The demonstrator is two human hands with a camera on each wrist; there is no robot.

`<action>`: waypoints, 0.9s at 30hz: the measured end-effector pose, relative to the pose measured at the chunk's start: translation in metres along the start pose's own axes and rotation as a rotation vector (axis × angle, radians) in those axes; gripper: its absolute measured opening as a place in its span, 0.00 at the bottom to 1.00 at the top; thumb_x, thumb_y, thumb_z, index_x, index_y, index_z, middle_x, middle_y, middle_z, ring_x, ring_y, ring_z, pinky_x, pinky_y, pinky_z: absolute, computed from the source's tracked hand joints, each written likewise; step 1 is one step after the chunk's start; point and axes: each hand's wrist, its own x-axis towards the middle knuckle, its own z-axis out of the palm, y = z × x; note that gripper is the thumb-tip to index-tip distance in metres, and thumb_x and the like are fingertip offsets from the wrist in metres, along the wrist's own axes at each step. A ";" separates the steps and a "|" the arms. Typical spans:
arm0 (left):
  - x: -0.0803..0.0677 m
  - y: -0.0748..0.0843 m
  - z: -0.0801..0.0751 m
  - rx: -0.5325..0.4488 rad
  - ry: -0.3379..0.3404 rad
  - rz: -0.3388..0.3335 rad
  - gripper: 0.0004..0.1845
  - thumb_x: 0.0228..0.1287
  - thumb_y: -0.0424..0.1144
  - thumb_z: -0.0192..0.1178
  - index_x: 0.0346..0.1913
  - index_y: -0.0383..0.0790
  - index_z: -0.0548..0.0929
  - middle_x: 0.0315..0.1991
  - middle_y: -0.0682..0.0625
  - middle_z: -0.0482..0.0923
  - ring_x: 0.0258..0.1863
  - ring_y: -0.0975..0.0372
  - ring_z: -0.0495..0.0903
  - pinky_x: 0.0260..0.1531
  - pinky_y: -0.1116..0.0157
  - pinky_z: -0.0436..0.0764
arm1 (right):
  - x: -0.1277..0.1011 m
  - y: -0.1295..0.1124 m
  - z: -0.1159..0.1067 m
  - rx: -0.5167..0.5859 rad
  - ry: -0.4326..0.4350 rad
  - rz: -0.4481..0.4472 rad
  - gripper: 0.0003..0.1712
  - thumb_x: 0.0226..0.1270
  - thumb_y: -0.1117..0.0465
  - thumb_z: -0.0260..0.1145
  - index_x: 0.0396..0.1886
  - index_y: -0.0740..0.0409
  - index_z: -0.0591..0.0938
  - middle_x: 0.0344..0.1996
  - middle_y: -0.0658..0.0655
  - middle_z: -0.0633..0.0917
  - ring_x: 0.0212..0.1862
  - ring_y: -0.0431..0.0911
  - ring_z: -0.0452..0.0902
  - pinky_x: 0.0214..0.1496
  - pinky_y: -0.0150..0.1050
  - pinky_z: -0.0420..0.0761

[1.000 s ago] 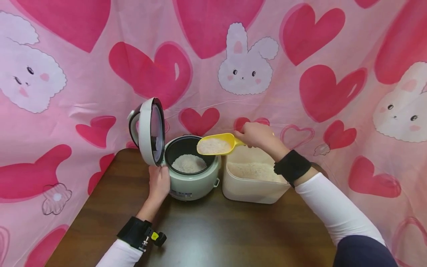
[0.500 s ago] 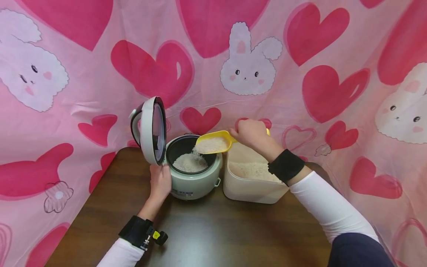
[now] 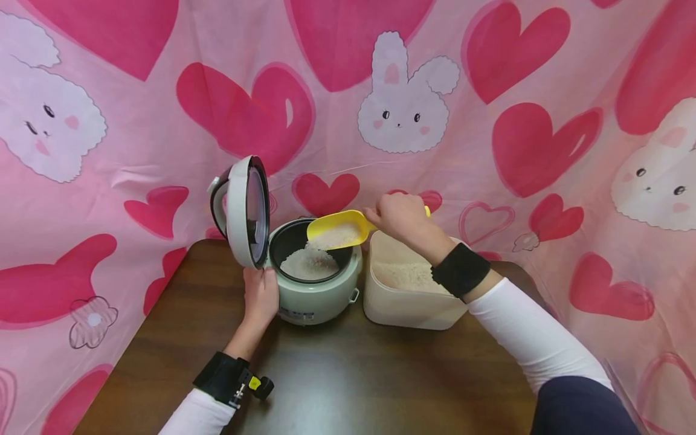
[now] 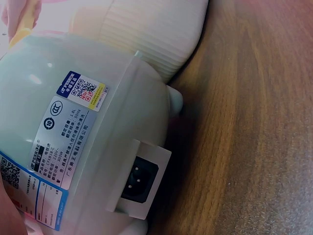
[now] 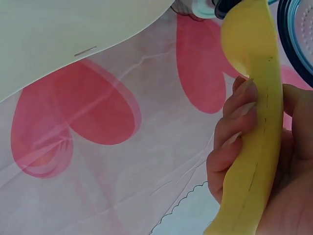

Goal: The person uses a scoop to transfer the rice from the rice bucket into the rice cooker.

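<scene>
My right hand (image 3: 401, 215) grips the handle of a yellow scoop (image 3: 322, 226), fingers curled round it in the right wrist view. The scoop tilts over the open rice cooker (image 3: 312, 305), and rice spills off its tip onto the mound of rice (image 3: 309, 264) inside the black inner pot. Some rice (image 3: 344, 235) still lies in the scoop. My left hand (image 3: 261, 296) touches the cooker's left side, just under the raised lid (image 3: 239, 214); its fingertips are hidden. The left wrist view shows the cooker's labels (image 4: 63, 142) and power socket (image 4: 140, 179).
A cream bin (image 3: 408, 311) holding more rice (image 3: 415, 278) stands right of the cooker. Both sit on a dark wooden table (image 3: 337, 374) near its back edge. A pink cloth (image 3: 337, 151) with hearts and rabbits hangs behind.
The scoop has shifted slightly left and tipped further, so rice now runs off it and more of its yellow inside shows. My left hand has stayed at the cooker.
</scene>
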 end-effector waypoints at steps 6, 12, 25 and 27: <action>0.002 -0.002 0.000 -0.004 -0.003 0.012 0.24 0.77 0.38 0.38 0.68 0.27 0.68 0.63 0.27 0.65 0.65 0.37 0.62 0.64 0.36 0.62 | 0.001 -0.002 0.003 0.007 0.031 -0.033 0.30 0.76 0.46 0.58 0.13 0.54 0.73 0.12 0.52 0.68 0.19 0.48 0.63 0.23 0.38 0.66; 0.003 0.000 -0.001 0.006 -0.004 0.012 0.24 0.77 0.38 0.37 0.67 0.27 0.68 0.63 0.27 0.65 0.65 0.37 0.62 0.63 0.35 0.63 | 0.002 -0.002 0.004 0.025 0.027 -0.034 0.28 0.77 0.46 0.57 0.16 0.54 0.74 0.13 0.52 0.69 0.20 0.48 0.65 0.24 0.39 0.69; 0.000 0.000 0.000 0.029 -0.016 -0.039 0.25 0.77 0.41 0.36 0.66 0.27 0.69 0.63 0.27 0.64 0.65 0.37 0.63 0.61 0.34 0.64 | -0.003 -0.001 0.010 0.041 0.016 -0.035 0.22 0.77 0.47 0.57 0.26 0.57 0.79 0.17 0.54 0.75 0.24 0.50 0.72 0.28 0.42 0.76; 0.000 0.000 0.000 0.026 -0.017 -0.038 0.25 0.77 0.41 0.36 0.65 0.26 0.69 0.62 0.27 0.64 0.64 0.37 0.63 0.60 0.34 0.65 | -0.004 -0.001 0.011 0.035 0.029 -0.050 0.21 0.77 0.49 0.58 0.26 0.57 0.79 0.18 0.54 0.76 0.25 0.51 0.73 0.29 0.43 0.76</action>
